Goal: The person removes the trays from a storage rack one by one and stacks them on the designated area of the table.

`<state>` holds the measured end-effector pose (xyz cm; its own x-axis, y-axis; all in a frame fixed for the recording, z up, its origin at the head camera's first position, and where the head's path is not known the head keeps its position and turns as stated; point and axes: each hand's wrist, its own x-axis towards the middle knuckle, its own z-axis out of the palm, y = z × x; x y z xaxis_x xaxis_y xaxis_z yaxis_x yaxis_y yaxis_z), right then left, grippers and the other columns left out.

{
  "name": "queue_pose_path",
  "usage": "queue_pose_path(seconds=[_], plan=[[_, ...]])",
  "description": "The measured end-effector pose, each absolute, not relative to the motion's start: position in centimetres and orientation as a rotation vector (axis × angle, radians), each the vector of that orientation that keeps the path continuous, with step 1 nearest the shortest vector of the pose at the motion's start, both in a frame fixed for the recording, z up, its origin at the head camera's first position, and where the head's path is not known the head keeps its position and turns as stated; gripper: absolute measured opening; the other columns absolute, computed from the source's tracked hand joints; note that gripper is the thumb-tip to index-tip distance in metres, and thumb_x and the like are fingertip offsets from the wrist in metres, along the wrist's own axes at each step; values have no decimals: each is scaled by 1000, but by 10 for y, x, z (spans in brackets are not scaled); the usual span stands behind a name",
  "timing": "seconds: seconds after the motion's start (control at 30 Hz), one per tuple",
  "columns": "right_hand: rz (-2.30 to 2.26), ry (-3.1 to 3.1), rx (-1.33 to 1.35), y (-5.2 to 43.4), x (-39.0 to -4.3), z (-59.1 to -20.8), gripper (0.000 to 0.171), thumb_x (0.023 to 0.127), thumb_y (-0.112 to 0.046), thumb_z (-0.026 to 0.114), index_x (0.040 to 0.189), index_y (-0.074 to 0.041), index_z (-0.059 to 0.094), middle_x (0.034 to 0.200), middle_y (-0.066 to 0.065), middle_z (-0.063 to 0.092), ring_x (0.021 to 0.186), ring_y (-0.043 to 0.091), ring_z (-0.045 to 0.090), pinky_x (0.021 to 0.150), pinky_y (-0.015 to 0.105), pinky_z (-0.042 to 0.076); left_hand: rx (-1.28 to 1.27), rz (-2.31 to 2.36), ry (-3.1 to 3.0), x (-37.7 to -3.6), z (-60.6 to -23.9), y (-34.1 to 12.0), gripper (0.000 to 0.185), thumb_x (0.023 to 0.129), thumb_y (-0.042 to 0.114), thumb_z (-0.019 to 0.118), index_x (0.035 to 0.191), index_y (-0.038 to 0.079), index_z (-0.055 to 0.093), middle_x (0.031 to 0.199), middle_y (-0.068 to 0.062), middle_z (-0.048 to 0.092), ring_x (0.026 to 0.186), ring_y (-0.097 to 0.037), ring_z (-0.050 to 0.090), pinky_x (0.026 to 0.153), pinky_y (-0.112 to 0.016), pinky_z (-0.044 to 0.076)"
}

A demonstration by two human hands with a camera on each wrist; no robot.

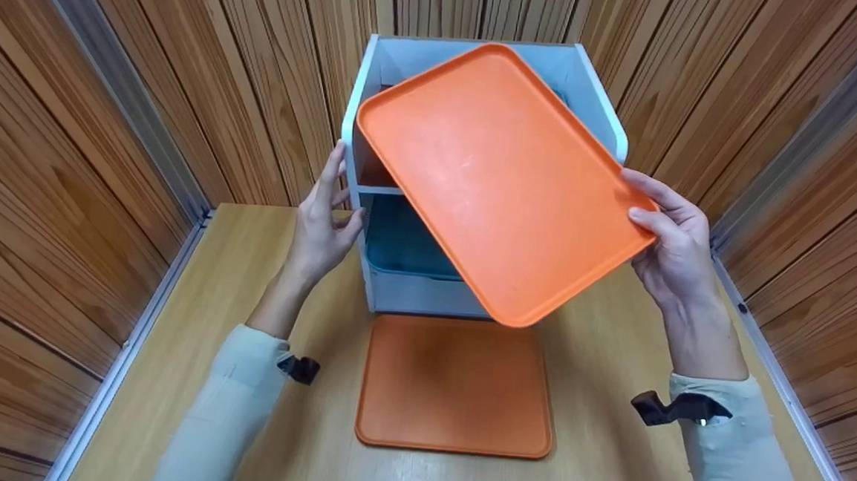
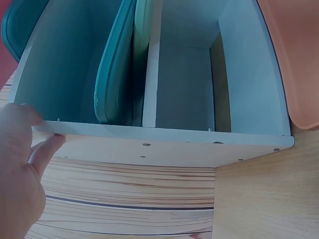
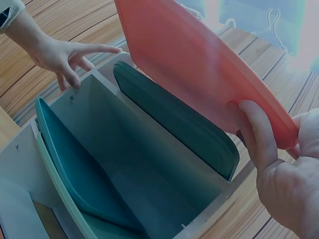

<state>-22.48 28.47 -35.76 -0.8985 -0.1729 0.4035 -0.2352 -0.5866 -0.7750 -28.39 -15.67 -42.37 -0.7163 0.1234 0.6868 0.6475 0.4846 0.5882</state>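
1. right hand (image 1: 675, 248) pinches the raised orange tray (image 1: 488, 185), tilted to that hand's left.
2. left hand (image 1: 324, 227), fingers spread, touches the shelf unit (image 1: 425, 295).
3. tray seems light, stiff, smooth; hold by its rim.

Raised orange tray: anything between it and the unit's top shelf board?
Yes: a dark green tray sits on the top shelf board, beneath the raised orange tray that the right hand holds; the right wrist view shows it.
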Motion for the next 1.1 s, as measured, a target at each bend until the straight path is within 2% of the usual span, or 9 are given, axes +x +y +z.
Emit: queue_pose_path(seconds=[0.3, 0.6, 0.7, 0.9, 1.0, 1.1], plan=[[2603, -1572, 719, 296, -226, -361, 46, 114, 12, 43, 142, -1, 76, 128, 14, 83, 106, 27, 88, 83, 32, 71, -629, -1203, -2168, -282, -422, -155, 90, 106, -5, 70, 176, 27, 23, 171, -26, 52, 138, -50, 73, 83, -58, 74], [2617, -1628, 837, 307, -225, -366, 47, 113, 15, 40, 141, 1, 76, 130, 16, 83, 110, 28, 87, 87, 34, 70, -674, -1192, -2129, -286, -425, -157, 96, 106, -5, 70, 178, 35, 22, 170, -29, 51, 132, -50, 76, 81, -52, 74], [2632, -1583, 937, 310, -225, -368, 49, 112, 18, 37, 143, 7, 73, 133, 21, 82, 112, 30, 86, 89, 36, 69, -679, -1194, -2130, -286, -427, -158, 92, 107, -2, 70, 178, 32, 23, 167, -29, 53, 132, -49, 76, 82, -51, 74], [2657, -1507, 1038, 318, -226, -372, 51, 110, 22, 31, 146, 13, 67, 137, 26, 80, 116, 35, 85, 90, 40, 69, -702, -1192, -2126, -285, -426, -158, 82, 109, 3, 71, 176, 14, 25, 164, -32, 54, 131, -47, 77, 82, -50, 74], [2649, -1507, 1066, 322, -226, -374, 53, 109, 24, 29, 146, 14, 66, 137, 27, 79, 116, 36, 85, 90, 41, 69, -713, -1202, -2123, -284, -426, -158, 83, 109, 4, 71, 176, 14, 24, 165, -32, 53, 132, -47, 77, 82, -51, 74], [2643, -1506, 1109, 328, -226, -377, 55, 109, 25, 28, 147, 14, 65, 138, 28, 78, 118, 36, 84, 90, 41, 68, -708, -1214, -2126, -283, -426, -158, 86, 109, 3, 71, 178, 20, 23, 168, -31, 52, 134, -48, 76, 83, -52, 74]])
